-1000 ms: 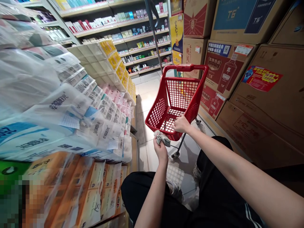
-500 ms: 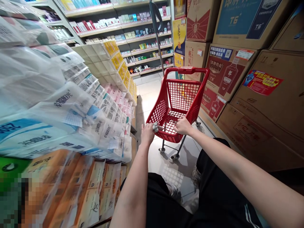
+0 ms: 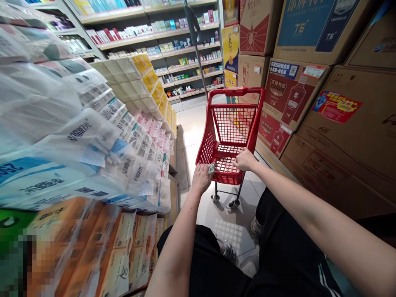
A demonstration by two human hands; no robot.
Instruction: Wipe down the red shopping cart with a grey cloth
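A small red plastic shopping cart (image 3: 216, 97) on grey legs stands in front of me, its lattice basket open towards the top. My left hand (image 3: 202, 178) is at the basket's near left corner, closed, with a crumpled greyish cloth (image 3: 211, 168) poking out by the thumb. Fingers of my right hand (image 3: 245, 159) are curled over the basket's right rim near the front corner. Nothing lies in the visible part of the basket. My palms and the undersides of my fingers are hidden.
Plastic-wrapped tissue packs (image 3: 136, 165) are stacked high on the left, orange packs (image 3: 77, 243) below them. Cardboard cartons (image 3: 337, 144) wall the right side. Beyond the cart, shelves (image 3: 167, 53) hold small boxes. A dark pole (image 3: 199, 62) rises behind the cart. Pale floor tiles (image 3: 192, 128) run between.
The cart has turned slightly, its near end swinging to the right and its handle a little to the left. Both hands have shifted right with the near end, still at the rim.
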